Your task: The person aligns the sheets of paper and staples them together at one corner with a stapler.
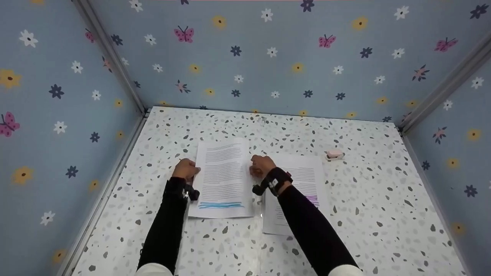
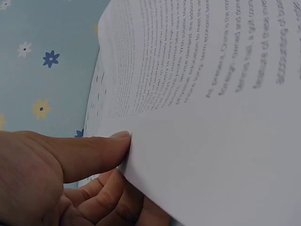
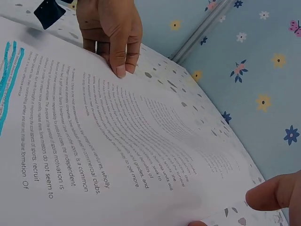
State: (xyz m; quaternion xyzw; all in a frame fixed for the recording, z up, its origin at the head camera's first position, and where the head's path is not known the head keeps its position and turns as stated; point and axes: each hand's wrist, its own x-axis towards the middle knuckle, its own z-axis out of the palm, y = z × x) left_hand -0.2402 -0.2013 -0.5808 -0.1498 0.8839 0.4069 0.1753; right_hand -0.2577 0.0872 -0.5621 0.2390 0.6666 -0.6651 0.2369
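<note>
Two black sleeves (image 1: pixel 163 234) are showing nearest the camera, above a speckled table (image 1: pixel 215 253). Under the right one, a purple-marked sheet (image 1: pixel 274 221) is lying partly hidden. Just left of it, the blue-marked sheet (image 1: pixel 222 172) is lying between the two hands, its surface bowing in the wrist views. It is looking like plain paper, one leaf or a thin stack, I cannot tell which: probably light, limp, quick to crease and prone to sliding on the tabletop. The left hand (image 1: pixel 186 168) is pinching its left edge between thumb and bent fingers. The right hand (image 1: pixel 262 165) is resting by the opposite edge, its thumb and one fingertip standing apart, with no pinch showing. Holding both long edges lightly, thumbs above and fingers beneath, would be keeping the paper straight; a hard one-corner grip would be risking a fold. Farther right, a small pink stapler (image 1: pixel 335 155) is sitting just beside the purple-marked sheet's top corner, and a flowered wall (image 1: pixel 253 61) is rising behind.
</note>
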